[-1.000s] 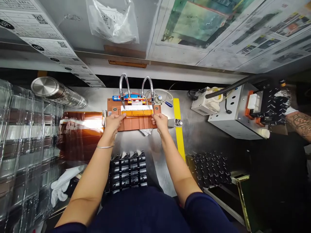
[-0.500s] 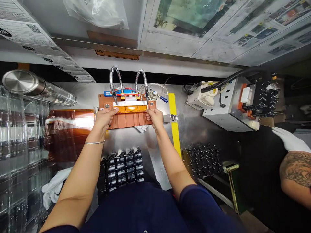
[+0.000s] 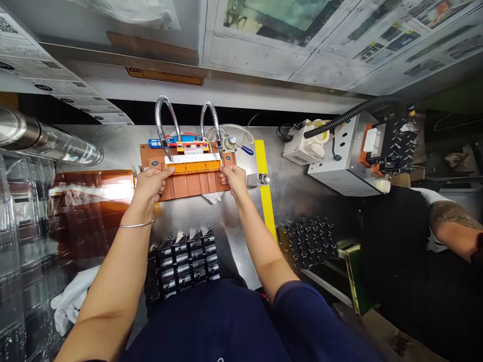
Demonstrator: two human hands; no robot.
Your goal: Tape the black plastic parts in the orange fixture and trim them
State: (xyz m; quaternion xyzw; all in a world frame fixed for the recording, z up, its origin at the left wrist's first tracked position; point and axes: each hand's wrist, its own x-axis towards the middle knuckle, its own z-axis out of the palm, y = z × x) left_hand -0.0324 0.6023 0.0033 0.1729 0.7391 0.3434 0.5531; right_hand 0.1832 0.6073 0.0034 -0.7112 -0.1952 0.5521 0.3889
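Between my hands stretches an orange perforated strip (image 3: pixel 196 167) with a white band along its far side. My left hand (image 3: pixel 149 185) pinches its left end, and my right hand (image 3: pixel 234 180) pinches the right end. The strip lies over a reddish-brown fixture block (image 3: pixel 188 187) with grooves on its near face. Two flexible metal hoses (image 3: pixel 165 113) arch over the block, their nozzles pointing down near the strip's ends. Behind the strip sits a blue and orange clamp mechanism (image 3: pixel 192 143). A blue-handled lever (image 3: pixel 243 148) stands to its right.
Black ribbed trays (image 3: pixel 184 264) lie nearest me, with another black tray (image 3: pixel 309 244) to the right. Yellow tape (image 3: pixel 266 196) crosses the steel bench. Orange film sheets (image 3: pixel 92 211), a steel flask (image 3: pixel 49 138) and white gloves (image 3: pixel 73 296) are left. A white machine (image 3: pixel 339 171) and a co-worker's arm (image 3: pixel 455 218) are right.
The view has shifted slightly, so the bench items sit further left. Both my hands keep their pinch on the strip. The co-worker's gloved hand has moved out of clear sight.
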